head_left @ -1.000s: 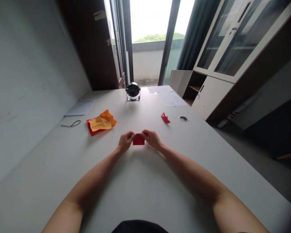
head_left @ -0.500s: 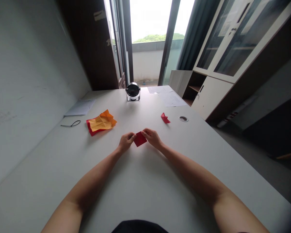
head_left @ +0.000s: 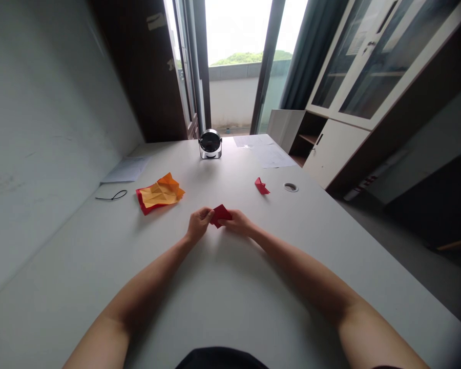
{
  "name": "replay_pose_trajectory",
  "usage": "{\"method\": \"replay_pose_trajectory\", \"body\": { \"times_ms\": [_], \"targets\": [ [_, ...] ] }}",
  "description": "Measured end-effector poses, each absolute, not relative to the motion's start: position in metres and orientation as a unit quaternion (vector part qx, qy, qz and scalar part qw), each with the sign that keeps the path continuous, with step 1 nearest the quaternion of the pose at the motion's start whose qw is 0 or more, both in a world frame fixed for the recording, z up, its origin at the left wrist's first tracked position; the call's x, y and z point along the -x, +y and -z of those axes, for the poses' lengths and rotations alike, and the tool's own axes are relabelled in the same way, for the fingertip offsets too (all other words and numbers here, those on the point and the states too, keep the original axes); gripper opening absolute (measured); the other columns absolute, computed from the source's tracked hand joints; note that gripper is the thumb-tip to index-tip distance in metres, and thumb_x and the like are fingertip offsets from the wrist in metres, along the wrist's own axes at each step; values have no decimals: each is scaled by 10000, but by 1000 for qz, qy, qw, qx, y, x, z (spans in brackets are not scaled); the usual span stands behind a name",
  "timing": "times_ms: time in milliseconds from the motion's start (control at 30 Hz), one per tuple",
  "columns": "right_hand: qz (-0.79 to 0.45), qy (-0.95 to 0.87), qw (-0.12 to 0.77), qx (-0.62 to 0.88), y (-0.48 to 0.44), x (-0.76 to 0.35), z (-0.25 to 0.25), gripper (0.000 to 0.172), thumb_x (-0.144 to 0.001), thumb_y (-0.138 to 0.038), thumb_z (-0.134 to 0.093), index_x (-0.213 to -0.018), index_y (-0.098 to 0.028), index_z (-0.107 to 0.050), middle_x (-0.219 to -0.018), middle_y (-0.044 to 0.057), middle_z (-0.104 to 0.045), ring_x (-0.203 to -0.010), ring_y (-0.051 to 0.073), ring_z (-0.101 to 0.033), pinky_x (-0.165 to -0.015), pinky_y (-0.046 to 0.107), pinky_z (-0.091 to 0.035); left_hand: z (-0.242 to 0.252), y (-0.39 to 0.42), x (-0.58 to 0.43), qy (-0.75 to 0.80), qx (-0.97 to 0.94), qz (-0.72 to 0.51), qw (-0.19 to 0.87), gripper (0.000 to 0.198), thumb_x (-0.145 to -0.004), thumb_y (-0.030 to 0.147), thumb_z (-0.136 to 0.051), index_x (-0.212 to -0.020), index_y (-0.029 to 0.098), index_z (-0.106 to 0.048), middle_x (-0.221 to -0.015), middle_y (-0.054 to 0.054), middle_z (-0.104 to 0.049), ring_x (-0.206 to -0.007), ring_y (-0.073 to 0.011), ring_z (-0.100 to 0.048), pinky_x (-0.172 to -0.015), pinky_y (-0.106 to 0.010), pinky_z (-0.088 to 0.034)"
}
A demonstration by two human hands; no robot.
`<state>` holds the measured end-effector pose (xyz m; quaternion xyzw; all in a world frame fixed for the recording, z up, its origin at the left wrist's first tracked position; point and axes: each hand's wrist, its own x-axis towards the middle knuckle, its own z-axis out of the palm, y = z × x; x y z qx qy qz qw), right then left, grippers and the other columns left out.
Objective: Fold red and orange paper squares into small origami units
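A small folded square of red paper (head_left: 221,213) is held between my two hands above the white table (head_left: 230,287). My left hand (head_left: 200,223) pinches its left corner, thumb on top. On the other side my right hand (head_left: 238,222) grips the right edge, its thumb across the lower front and the other fingers mostly hidden behind. Farther right lies a small folded red paper piece (head_left: 262,186), apart from my hands. To the left, creased orange paper (head_left: 162,191) rests on a red sheet (head_left: 148,209).
A round black device on a silver stand (head_left: 210,144) is at the table's far end. White papers (head_left: 272,156) lie at the back right, and another sheet (head_left: 126,170) at the left. A black cable loop (head_left: 115,196) and a round table hole (head_left: 291,187) flank the work area.
My right hand has moved from the red paper's upper right corner down to its lower right edge. The paper's upper corner now shows. My left hand keeps its pinch.
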<state>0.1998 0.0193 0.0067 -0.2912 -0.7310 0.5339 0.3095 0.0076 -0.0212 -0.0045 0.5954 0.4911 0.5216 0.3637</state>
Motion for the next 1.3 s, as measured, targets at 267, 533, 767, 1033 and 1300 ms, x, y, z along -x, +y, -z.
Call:
{"method": "replay_pose_trajectory", "body": {
  "times_ms": [267, 533, 767, 1033, 1300],
  "targets": [
    [-478, -720, 374, 336, 25, -199, -2, 269, -776, -332, -681, -980, -162, -718, -837, 30, -729, -740, 188, -649, -684, 288, -495, -4, -21, -7, 520, -593, -530, 311, 353, -847, 505, -631, -807, 163, -711, -767, -44, -664, -718, -158, -575, -656, -251, -454],
    [-517, -691, 399, 311, 21, -199, -6, 274, -833, -412, -618, -927, -160, -669, -737, 29, -683, -662, 154, -621, -648, 279, -495, 5, -12, -8, 466, -461, -588, 475, 398, -772, 547, -711, -820, 153, -675, -593, 26, -520, -506, -77, -410, -509, -219, -339],
    [-488, -686, 428, 328, 25, -198, -1, 225, -844, -407, -596, -874, -184, -609, -709, 12, -654, -652, 141, -599, -656, 283, -497, 4, -13, -8, 465, -458, -590, 476, 424, -750, 566, -725, -834, 151, -692, -589, 25, -527, -527, -85, -443, -531, -228, -367],
    [-510, -638, 474, 330, 28, -199, -1, 263, -824, -422, -622, -921, -177, -617, -689, 19, -649, -640, 148, -596, -639, 297, -503, 4, -15, -8, 479, -478, -574, 461, 376, -781, 521, -693, -883, 160, -687, -612, 26, -532, -540, -92, -458, -545, -227, -369],
    [-381, -711, 448, 386, 17, -203, -9, 230, -909, -409, -552, -950, -205, -649, -701, 21, -691, -634, 152, -647, -666, 290, -515, -1, -15, -9, 457, -457, -597, 475, 413, -794, 474, -690, -1033, 142, -638, -883, -55, -683, -610, -95, -580, -636, -257, -504]
  ]
}}
